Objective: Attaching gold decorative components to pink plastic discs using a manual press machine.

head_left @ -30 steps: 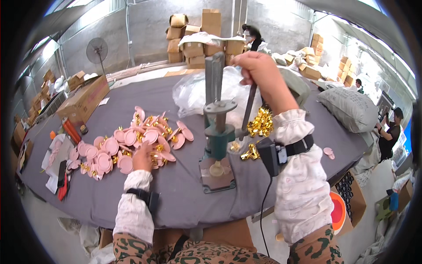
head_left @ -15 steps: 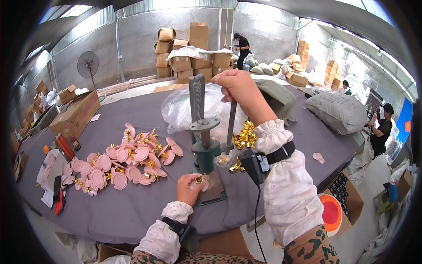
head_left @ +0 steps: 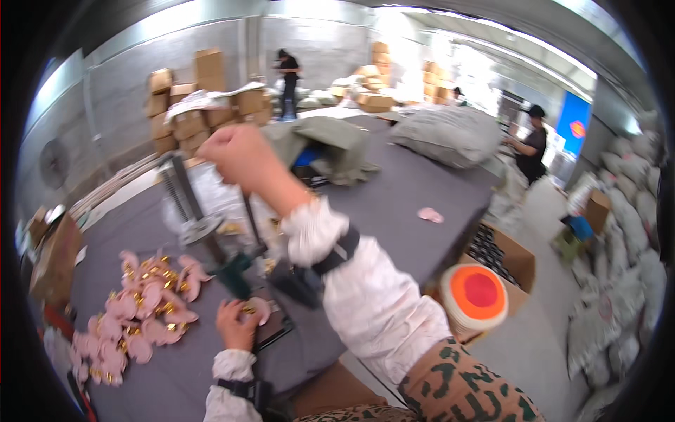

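In the head view, the left hand (head_left: 235,329) has its fingers pinched on a pink disc (head_left: 262,311) with a gold fitting (head_left: 249,309) at the foot of the press (head_left: 232,276), while the right hand (head_left: 242,158), beyond those fingers, curls round the lever (head_left: 250,218). This piece looks unfinished, the lever being raised; left of the pinching fingers a heap of pink-and-gold pieces (head_left: 150,295) covers the table (head_left: 408,183) (blur hides which are complete).
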Demonstrator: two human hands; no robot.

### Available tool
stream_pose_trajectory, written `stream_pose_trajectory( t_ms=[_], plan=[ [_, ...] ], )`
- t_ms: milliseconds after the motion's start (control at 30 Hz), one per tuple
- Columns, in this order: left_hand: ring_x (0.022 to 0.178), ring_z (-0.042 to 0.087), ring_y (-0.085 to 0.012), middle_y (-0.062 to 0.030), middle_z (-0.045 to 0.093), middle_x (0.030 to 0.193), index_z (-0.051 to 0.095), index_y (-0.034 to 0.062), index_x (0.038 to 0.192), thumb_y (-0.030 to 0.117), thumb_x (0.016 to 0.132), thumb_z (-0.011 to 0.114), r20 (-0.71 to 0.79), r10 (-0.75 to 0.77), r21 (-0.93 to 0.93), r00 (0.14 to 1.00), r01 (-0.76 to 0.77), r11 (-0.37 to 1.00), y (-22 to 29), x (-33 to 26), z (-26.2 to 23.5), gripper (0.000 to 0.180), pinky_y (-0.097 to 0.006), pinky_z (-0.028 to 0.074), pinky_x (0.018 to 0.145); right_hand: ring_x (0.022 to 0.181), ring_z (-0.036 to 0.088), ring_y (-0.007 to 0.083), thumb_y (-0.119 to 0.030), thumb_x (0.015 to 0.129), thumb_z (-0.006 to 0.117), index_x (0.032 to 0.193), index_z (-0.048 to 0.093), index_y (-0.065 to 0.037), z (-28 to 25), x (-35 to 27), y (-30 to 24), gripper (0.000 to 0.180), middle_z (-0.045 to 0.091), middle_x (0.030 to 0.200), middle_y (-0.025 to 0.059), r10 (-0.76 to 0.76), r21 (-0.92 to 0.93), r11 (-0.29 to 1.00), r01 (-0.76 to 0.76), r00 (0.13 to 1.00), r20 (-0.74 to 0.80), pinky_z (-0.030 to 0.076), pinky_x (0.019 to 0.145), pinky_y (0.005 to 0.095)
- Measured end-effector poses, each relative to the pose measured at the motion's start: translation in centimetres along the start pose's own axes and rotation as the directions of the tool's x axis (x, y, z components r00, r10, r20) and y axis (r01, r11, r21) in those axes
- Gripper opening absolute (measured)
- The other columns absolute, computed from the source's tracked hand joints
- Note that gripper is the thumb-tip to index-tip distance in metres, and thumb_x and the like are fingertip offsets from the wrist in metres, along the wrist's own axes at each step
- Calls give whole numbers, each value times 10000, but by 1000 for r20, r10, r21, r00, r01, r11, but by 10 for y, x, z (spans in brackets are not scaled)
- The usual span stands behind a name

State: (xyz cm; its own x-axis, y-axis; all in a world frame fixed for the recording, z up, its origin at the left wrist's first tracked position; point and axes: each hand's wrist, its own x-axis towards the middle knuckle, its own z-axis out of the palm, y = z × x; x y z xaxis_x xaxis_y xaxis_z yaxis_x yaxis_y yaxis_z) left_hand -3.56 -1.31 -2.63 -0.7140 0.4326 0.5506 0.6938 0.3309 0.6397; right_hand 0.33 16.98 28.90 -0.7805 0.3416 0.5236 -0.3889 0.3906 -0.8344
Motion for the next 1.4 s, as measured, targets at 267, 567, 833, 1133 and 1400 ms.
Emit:
stream_pose_trajectory(
  t_ms=[267, 567, 833, 1133, 1400],
  plan=[
    [1257, 404, -375, -153, 588, 1140, 598, 40, 1074, 191, 620, 791, -18, 15, -85, 1000, -16, 996, 47, 9, -2, 516, -448, 279, 1062, 613, 558, 217, -66, 785, 696, 801, 672, -57, -29, -251, 77, 30, 529, 635, 47, -521, -259, 815, 519, 851, 67, 508, 727, 372],
    [799, 633, -329, -150, 654, 856, 593, 0, 1086, 129, 670, 707, -8, 4, -164, 1000, -5, 986, 49, 19, 4, 450, -386, 498, 735, 609, 587, 92, -145, 838, 622, 938, 682, -54, -37, -103, -20, 148, 611, 664, 12, -66, -217, 974, 69, 998, 19, 443, 548, 240],
    [948, 598, -277, -132, 639, 1013, 603, 58, 1150, 159, 730, 749, 53, -253, -145, 966, 258, 955, 8, -23, -47, 456, -350, 465, 874, 450, 388, 109, -118, 858, 583, 725, 567, -63, -19, 30, 7, 144, 419, 532, -13, 184, -23, 983, -183, 982, 50, 380, 473, 265],
    [1070, 525, -261, -59, 615, 1015, 678, 122, 920, 138, 678, 713, 29, 206, 608, 978, -181, 773, -62, 23, -105, 245, -400, 411, 885, 484, 299, 47, -320, 881, 618, 822, 549, -135, -24, 27, 6, 207, 316, 562, -78, 102, -91, 992, -87, 980, 172, 349, 575, 220],
    [664, 523, -61, -1, 595, 798, 617, 50, 1035, 69, 890, 585, 314, -326, -457, 892, 443, 771, 8, 11, -55, 151, -214, 432, 571, 478, 352, 76, -195, 872, 598, 735, 560, -98, -13, 9, -5, 172, 367, 549, -43, 38, -82, 996, -26, 988, 147, 385, 544, 253]
  ],
)
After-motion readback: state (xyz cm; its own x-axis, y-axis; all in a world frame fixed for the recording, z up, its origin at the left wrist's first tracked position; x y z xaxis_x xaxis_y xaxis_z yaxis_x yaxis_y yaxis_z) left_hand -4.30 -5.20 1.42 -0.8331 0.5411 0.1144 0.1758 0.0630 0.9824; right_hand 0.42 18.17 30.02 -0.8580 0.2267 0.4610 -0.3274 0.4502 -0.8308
